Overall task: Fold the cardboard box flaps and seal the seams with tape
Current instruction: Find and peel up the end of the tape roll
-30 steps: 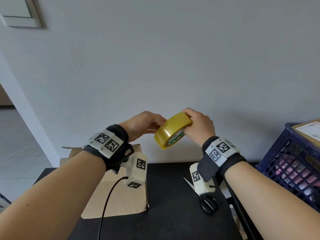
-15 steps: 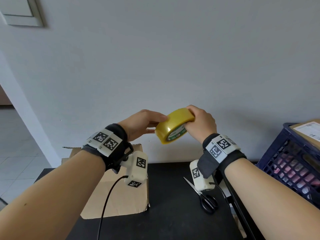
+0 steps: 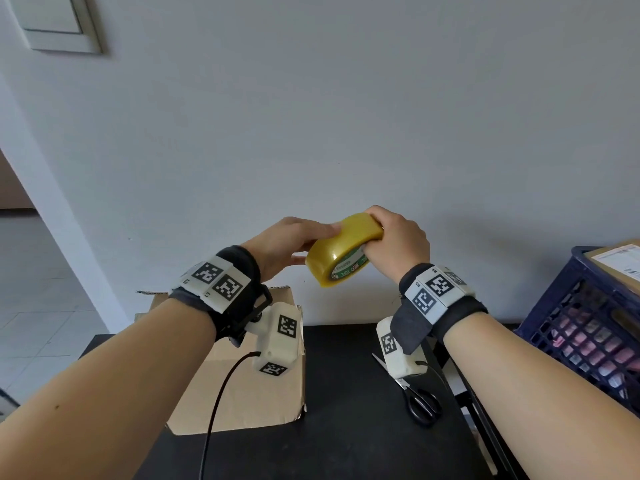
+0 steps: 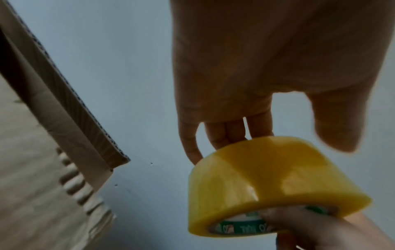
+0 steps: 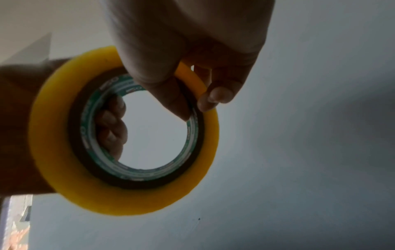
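A yellow tape roll (image 3: 341, 249) with a green-printed core is held up in front of the wall, tilted. My right hand (image 3: 388, 237) grips its right rim, the thumb inside the core and the fingers over the outer face (image 5: 196, 108). My left hand (image 3: 304, 239) meets the roll from the left. Its fingers (image 4: 226, 133) lie fairly straight against the far side of the tape roll (image 4: 267, 182), and the thumb hovers over the top. The cardboard box (image 3: 249, 393) stands on the black table (image 3: 346, 427) below my left wrist, one flap (image 4: 64, 110) up.
Black-handled scissors (image 3: 420, 403) lie on the table under my right wrist. A dark blue crate (image 3: 588, 323) with a cardboard parcel (image 3: 620, 261) on top stands at the right. The wall is close behind the table.
Both hands have lifted the roll slightly. The left thumb and fingers have slid further onto the roll.
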The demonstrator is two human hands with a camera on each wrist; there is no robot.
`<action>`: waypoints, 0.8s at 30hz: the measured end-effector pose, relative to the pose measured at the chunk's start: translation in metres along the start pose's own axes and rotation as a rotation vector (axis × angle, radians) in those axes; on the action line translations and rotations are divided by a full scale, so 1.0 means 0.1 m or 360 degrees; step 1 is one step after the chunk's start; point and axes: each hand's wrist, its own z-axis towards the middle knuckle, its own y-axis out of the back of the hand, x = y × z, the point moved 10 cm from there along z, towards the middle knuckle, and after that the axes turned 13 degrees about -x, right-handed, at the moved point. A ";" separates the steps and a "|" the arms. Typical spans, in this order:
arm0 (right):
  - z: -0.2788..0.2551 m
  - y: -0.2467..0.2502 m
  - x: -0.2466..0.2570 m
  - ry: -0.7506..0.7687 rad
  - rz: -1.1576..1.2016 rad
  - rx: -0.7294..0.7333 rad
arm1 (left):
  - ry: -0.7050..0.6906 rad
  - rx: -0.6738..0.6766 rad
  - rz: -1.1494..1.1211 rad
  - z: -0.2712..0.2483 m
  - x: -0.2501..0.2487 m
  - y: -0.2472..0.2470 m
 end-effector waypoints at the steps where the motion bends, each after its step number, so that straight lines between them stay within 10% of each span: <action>1: 0.00 0.00 0.01 -0.0003 0.0004 -0.0002 | 0.0007 -0.0019 0.0016 0.01 0.01 0.03; 24: 0.01 -0.03 0.27 0.0079 -0.0076 -0.0016 | 0.0059 0.0038 -0.0063 0.01 0.08 0.20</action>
